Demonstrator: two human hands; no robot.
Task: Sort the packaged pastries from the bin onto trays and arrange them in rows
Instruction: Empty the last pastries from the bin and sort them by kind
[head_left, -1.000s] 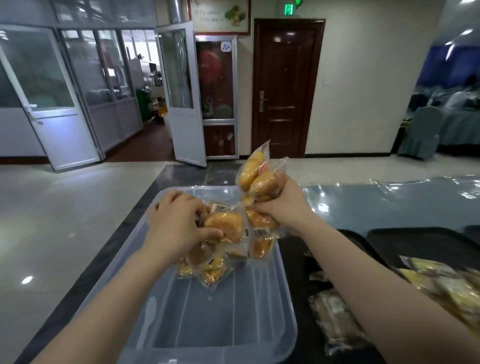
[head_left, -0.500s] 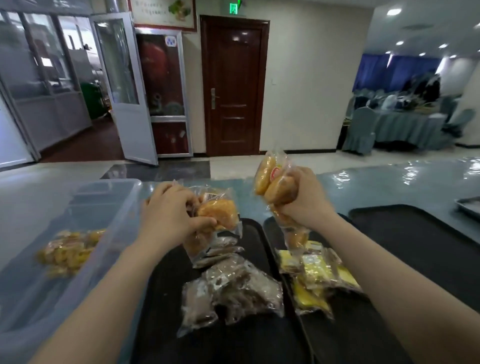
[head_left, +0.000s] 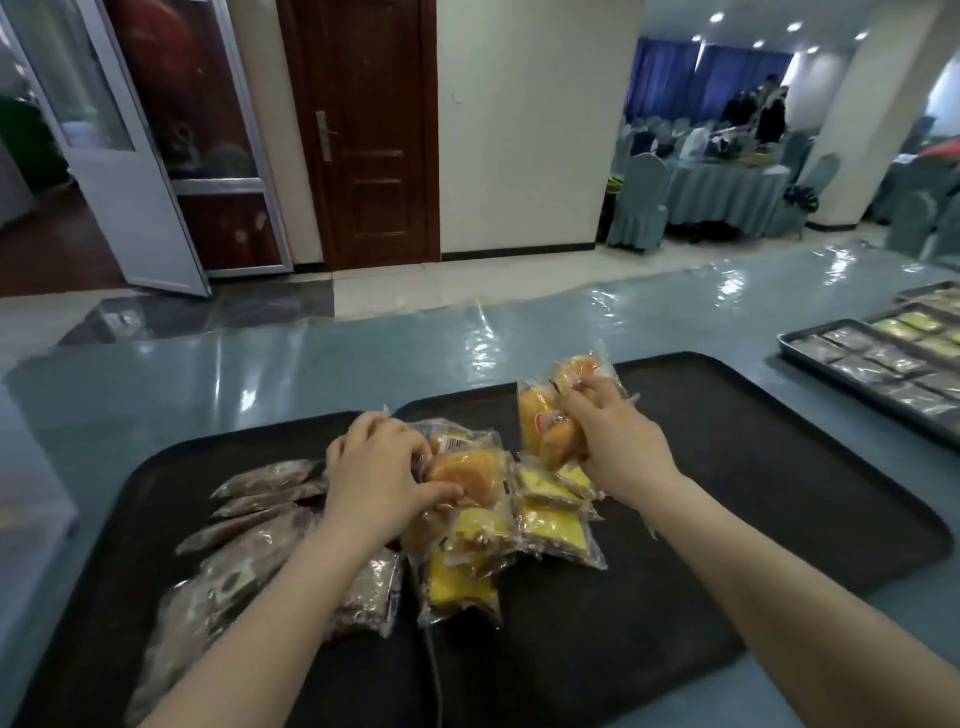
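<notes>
- head view: left hand (head_left: 382, 475) grips a bunch of golden packaged pastries (head_left: 470, 475) just above the seam of two black trays (head_left: 779, 467)
- right hand (head_left: 613, 441) clutches more golden packs (head_left: 543, 423) over the yellow packs (head_left: 550, 525) — brown packs (head_left: 260, 540) lie under the left forearm
- far right: metal trays (head_left: 852, 384) with rowed pastries on the blue table (head_left: 311, 369)

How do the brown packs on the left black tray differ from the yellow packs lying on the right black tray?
The brown packs hold dark brown pastry; the yellow packs hold pale yellow cake. The brown packs sprawl across the left black tray, partly hidden by the left forearm; the yellow packs bunch near the inner edge of the right black tray. Both lie loose, overlapping, in clear wrappers, not in rows.
</notes>
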